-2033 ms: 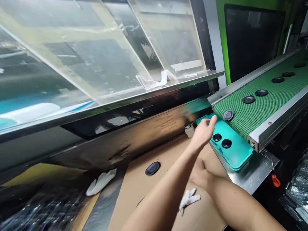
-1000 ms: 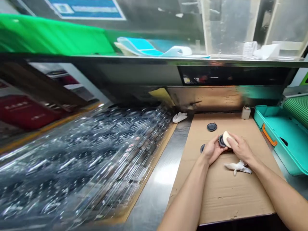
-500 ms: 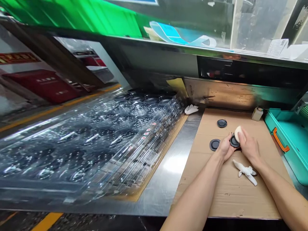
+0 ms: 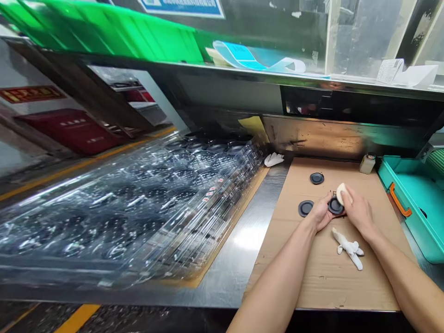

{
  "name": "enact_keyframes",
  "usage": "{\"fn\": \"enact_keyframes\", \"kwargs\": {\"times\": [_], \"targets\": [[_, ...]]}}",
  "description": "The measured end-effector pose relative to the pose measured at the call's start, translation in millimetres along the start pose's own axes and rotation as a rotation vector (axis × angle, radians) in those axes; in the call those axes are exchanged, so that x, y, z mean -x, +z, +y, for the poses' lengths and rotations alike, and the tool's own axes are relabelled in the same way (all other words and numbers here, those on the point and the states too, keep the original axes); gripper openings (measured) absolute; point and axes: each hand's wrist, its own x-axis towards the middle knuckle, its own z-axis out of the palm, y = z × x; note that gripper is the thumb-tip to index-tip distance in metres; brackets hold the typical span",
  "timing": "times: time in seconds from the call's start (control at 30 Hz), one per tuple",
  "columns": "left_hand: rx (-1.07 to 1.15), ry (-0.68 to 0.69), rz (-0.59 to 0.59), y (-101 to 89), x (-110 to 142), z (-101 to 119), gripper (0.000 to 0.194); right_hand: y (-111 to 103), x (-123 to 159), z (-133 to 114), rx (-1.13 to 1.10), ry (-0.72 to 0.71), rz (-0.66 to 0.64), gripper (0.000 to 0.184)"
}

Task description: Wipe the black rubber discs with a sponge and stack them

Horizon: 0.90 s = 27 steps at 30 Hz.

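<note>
My left hand (image 4: 322,213) grips a round black disc-shaped part (image 4: 336,205) with a raised ring, held just above the cardboard. Pinched in my right hand (image 4: 357,208) is a cream-white pad (image 4: 341,193), which looks like a sponge, set against the upper right edge of the disc. Two similar black discs lie on the cardboard, one to the left (image 4: 305,208) and one farther back (image 4: 317,178). A crumpled white glove (image 4: 349,249) rests below my hands.
Stacked clear plastic trays (image 4: 138,194) with black round parts fill the left side. The cardboard sheet (image 4: 277,273) covers the steel table (image 4: 239,249). At right stand a small bottle (image 4: 367,163) and a teal bin (image 4: 426,240) with an orange handle (image 4: 398,201). A shelf (image 4: 243,74) overhangs the back.
The view has shifted slightly, so the scene sits a little farther left. Both hands keep their hold, with the white pad still at the disc's edge.
</note>
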Motion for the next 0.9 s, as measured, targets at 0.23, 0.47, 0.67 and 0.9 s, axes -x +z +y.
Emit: {"fn": "enact_keyframes", "kwargs": {"times": [0.23,0.47,0.67,0.9], "targets": [[0.035,0.043,-0.006,-0.4,1,2,0.034,6,-2,9,-0.069,-0.042,0.034,0.049],[0.013,0.142,-0.02,-6.1,-3,-3,0.028,4,-7,24,-0.35,-0.195,0.03,0.039],[-0.097,0.152,-0.039,1.0,0,-9,0.024,5,-17,28,-0.6,-0.21,-0.068,0.033],[-0.112,0.162,-0.012,1.8,2,-10,0.024,0,-16,35,-0.54,-0.296,-0.278,0.03]]}}
